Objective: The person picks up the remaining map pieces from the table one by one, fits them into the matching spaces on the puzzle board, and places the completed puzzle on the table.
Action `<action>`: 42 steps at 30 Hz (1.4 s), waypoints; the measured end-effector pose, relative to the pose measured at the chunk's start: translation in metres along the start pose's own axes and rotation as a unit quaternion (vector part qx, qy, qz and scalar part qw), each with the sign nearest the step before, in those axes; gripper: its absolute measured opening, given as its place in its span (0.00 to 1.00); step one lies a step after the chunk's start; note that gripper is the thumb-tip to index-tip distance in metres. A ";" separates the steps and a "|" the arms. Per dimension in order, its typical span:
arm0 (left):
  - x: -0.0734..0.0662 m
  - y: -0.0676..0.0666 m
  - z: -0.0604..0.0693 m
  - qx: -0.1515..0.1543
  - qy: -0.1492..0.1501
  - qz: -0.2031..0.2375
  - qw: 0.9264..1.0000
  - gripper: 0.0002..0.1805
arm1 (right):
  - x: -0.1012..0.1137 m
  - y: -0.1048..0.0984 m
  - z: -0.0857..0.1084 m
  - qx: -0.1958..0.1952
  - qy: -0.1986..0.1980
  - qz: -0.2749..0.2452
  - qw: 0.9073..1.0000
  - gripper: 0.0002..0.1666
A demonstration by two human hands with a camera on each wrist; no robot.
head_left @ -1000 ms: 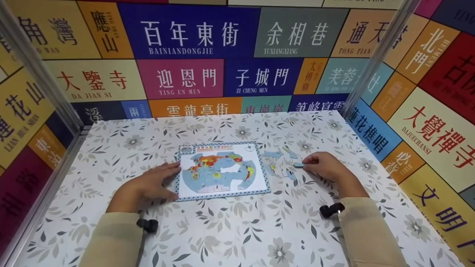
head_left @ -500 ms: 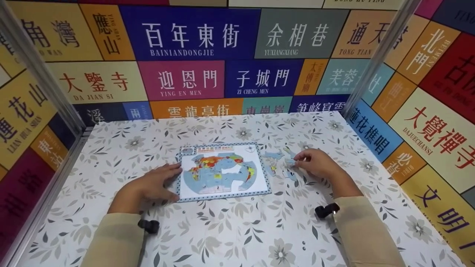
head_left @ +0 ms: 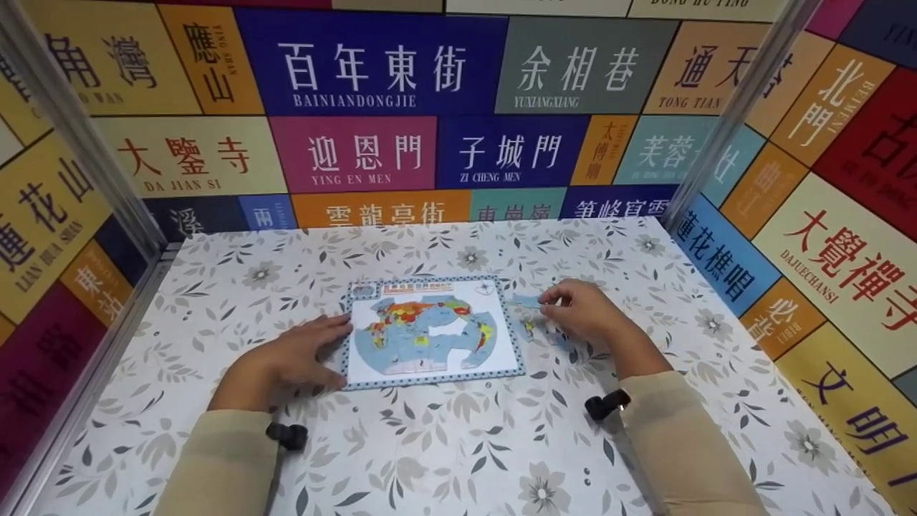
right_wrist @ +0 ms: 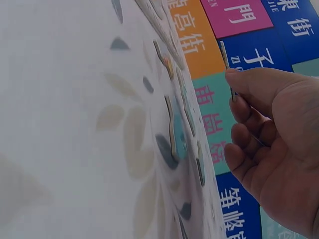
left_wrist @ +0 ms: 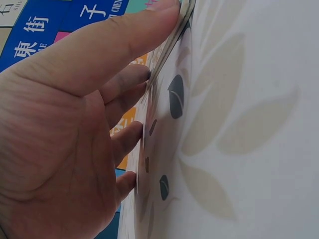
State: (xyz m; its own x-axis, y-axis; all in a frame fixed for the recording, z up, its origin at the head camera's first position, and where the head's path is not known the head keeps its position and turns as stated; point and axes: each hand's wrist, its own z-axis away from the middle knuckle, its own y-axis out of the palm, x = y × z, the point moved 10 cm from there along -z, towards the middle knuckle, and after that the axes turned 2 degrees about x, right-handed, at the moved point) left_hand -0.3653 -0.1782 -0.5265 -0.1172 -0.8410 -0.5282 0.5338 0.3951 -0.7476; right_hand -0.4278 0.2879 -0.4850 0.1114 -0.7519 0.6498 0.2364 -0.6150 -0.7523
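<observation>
A world map jigsaw puzzle board (head_left: 507,355) with a blue dotted border lies flat on the table. White gaps show in the middle and lower right of its map. My left hand (head_left: 304,355) rests at the board's left edge, thumb and fingers spread and touching it. My right hand (head_left: 584,312) is right of the board, above the loose pieces. Between its thumb and index finger it pinches a thin puzzle piece (right_wrist: 225,57), seen edge-on and raised off the table in the right wrist view. Below the hand lie several loose puzzle pieces (right_wrist: 177,134), partly hidden in the head view.
The white table (head_left: 430,459) has a grey leaf and flower print. Walls of coloured panels (head_left: 380,64) with Chinese lettering stand behind it and at both sides, with metal posts (head_left: 731,107) at the corners. Each wrist wears a small black camera (head_left: 286,435).
My right hand has moved left toward the board with the pinched puzzle piece, passing over the loose pieces. My left hand has stayed at the board's left edge.
</observation>
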 end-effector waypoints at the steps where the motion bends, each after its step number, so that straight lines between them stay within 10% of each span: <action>1: 0.000 0.001 0.000 0.000 0.003 -0.001 1.000 0.58 | 0.005 0.001 -0.002 -0.001 -0.004 0.005 1.000 0.16; 19: 0.001 0.001 0.000 -0.002 -0.013 0.010 1.000 0.58 | 0.092 0.058 -0.048 0.043 -0.028 0.020 0.998 0.13; 42: -0.002 0.001 0.002 0.000 -0.004 -0.002 1.000 0.57 | 0.144 0.094 -0.069 0.069 -0.099 0.015 0.993 0.11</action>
State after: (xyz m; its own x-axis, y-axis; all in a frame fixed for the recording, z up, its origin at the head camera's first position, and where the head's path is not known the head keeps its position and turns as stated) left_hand -0.3633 -0.1769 -0.5253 -0.1133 -0.8453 -0.5221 0.5342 0.3913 -0.7494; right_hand -0.4563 0.1053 -0.4694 0.3051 -0.6989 0.6469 0.3586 -0.5450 -0.7579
